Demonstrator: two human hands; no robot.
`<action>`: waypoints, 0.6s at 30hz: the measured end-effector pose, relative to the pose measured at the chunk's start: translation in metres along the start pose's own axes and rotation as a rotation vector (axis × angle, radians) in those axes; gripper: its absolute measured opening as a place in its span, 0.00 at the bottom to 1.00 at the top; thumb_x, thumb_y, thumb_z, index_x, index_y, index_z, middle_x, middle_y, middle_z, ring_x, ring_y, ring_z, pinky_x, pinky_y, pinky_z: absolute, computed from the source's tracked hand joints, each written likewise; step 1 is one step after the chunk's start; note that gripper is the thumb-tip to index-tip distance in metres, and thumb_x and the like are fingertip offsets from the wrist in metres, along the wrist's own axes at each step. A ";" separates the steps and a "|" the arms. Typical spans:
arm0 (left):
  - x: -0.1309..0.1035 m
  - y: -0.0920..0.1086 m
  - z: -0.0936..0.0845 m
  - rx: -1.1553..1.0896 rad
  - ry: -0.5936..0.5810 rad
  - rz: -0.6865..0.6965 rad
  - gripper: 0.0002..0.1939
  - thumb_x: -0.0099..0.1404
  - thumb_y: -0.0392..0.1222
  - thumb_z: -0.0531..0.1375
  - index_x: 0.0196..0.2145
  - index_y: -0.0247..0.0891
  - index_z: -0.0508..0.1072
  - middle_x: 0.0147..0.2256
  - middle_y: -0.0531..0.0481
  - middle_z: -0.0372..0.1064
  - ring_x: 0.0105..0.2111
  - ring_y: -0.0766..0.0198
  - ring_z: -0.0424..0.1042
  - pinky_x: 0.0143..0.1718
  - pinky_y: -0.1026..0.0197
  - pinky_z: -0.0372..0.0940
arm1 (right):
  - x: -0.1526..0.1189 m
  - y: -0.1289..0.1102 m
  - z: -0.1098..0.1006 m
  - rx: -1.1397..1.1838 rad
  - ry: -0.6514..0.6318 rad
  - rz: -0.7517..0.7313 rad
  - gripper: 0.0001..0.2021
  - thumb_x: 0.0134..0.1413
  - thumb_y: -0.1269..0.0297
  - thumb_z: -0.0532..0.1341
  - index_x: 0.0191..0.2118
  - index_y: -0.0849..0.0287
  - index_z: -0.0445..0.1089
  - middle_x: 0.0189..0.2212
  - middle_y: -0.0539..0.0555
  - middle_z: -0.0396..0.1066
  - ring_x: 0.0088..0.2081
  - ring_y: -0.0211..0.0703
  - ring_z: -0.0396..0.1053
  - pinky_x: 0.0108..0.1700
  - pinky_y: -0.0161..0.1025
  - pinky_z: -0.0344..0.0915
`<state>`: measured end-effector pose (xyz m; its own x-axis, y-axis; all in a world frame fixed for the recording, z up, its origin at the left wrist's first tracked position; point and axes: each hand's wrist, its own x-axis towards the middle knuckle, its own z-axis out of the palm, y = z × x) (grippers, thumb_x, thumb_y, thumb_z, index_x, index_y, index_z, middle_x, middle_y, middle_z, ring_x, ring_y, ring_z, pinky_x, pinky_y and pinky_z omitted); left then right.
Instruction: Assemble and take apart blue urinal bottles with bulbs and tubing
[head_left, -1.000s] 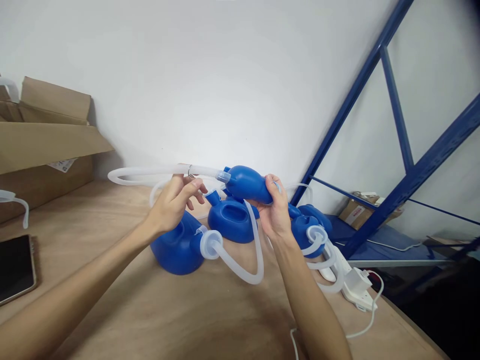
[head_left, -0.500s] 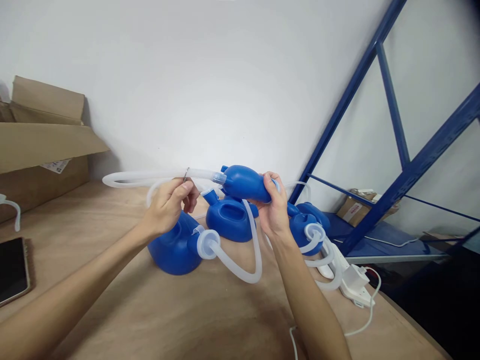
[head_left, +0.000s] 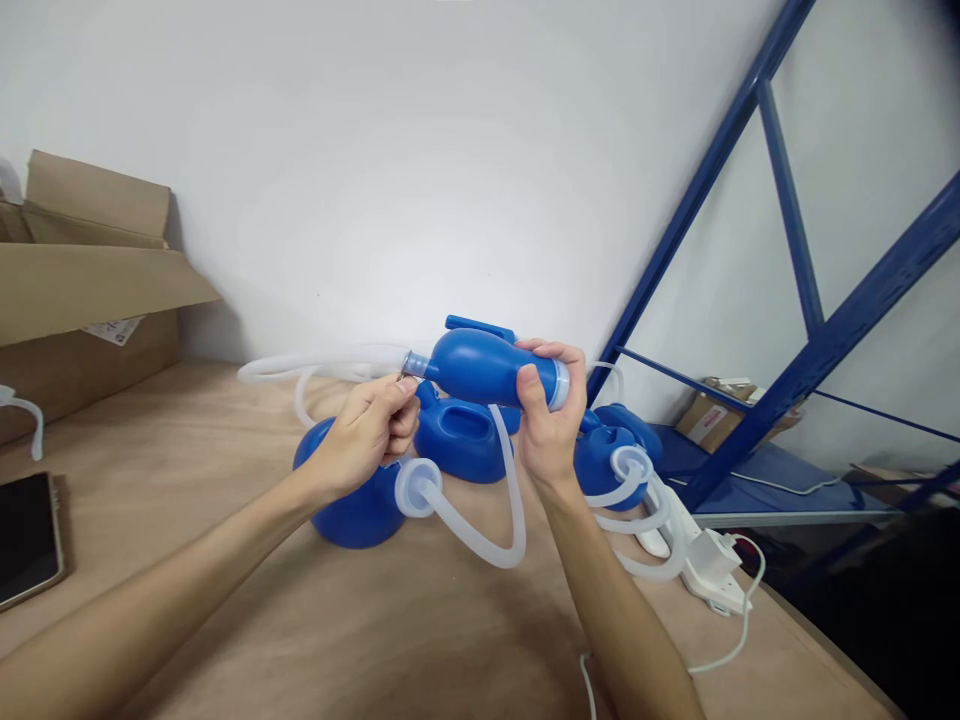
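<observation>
A: What's on the tabletop point(head_left: 315, 610)?

B: Three blue bottles point(head_left: 459, 440) with clear tubes already on them, so that much looks finished. A fourth, the blue bulb bottle point(head_left: 487, 368), is held in the air above them.

A: Which way does it lie?

B: Long axis roughly level, neck pointing left. The right hand point(head_left: 551, 420) is clenched around its wide end. The left hand point(head_left: 371, 435) pinches something small at the neck, where the clear tube point(head_left: 315, 365) meets it; that joint seems unfinished.

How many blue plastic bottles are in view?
4: one held in the right hand, three on the table at left, middle and right; others may be hidden.
</observation>
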<state>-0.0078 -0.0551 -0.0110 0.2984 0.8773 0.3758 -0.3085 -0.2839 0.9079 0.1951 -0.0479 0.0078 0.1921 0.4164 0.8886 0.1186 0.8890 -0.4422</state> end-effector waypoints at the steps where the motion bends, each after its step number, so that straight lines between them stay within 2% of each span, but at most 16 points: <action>1: -0.002 0.003 0.004 -0.021 -0.008 -0.021 0.25 0.70 0.56 0.58 0.24 0.42 0.50 0.19 0.61 0.43 0.15 0.74 0.42 0.16 0.68 0.42 | -0.001 0.000 0.000 -0.015 0.002 -0.061 0.12 0.64 0.54 0.68 0.46 0.50 0.68 0.48 0.53 0.74 0.53 0.48 0.73 0.63 0.53 0.65; 6: -0.009 0.011 0.020 -0.063 -0.055 -0.080 0.29 0.65 0.59 0.61 0.23 0.43 0.47 0.18 0.61 0.40 0.15 0.75 0.38 0.14 0.67 0.39 | -0.003 -0.006 0.001 -0.170 -0.001 -0.267 0.15 0.62 0.49 0.68 0.45 0.49 0.66 0.46 0.54 0.74 0.51 0.53 0.73 0.61 0.59 0.66; 9: -0.009 0.013 0.021 -0.025 -0.037 -0.074 0.28 0.64 0.60 0.59 0.24 0.44 0.45 0.18 0.61 0.39 0.15 0.73 0.38 0.14 0.66 0.39 | -0.002 -0.010 0.000 -0.227 0.016 -0.287 0.16 0.61 0.46 0.67 0.45 0.48 0.65 0.46 0.55 0.73 0.52 0.55 0.73 0.61 0.61 0.65; 12: -0.007 0.016 0.018 0.027 0.003 -0.076 0.25 0.65 0.59 0.56 0.25 0.44 0.45 0.18 0.60 0.38 0.16 0.72 0.37 0.15 0.65 0.39 | -0.001 -0.008 -0.002 -0.201 0.030 -0.299 0.14 0.62 0.49 0.67 0.45 0.48 0.66 0.46 0.54 0.73 0.52 0.54 0.73 0.62 0.61 0.65; 18: -0.006 0.015 0.014 -0.019 -0.027 -0.087 0.26 0.65 0.58 0.58 0.24 0.44 0.46 0.18 0.60 0.39 0.16 0.73 0.36 0.15 0.66 0.37 | -0.001 -0.007 -0.003 -0.174 0.020 -0.318 0.12 0.62 0.52 0.68 0.45 0.47 0.68 0.47 0.54 0.73 0.52 0.53 0.72 0.62 0.60 0.64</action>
<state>-0.0015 -0.0705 0.0028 0.3492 0.8873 0.3012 -0.2976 -0.1997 0.9336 0.1973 -0.0548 0.0100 0.1376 0.1193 0.9833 0.3392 0.9270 -0.1599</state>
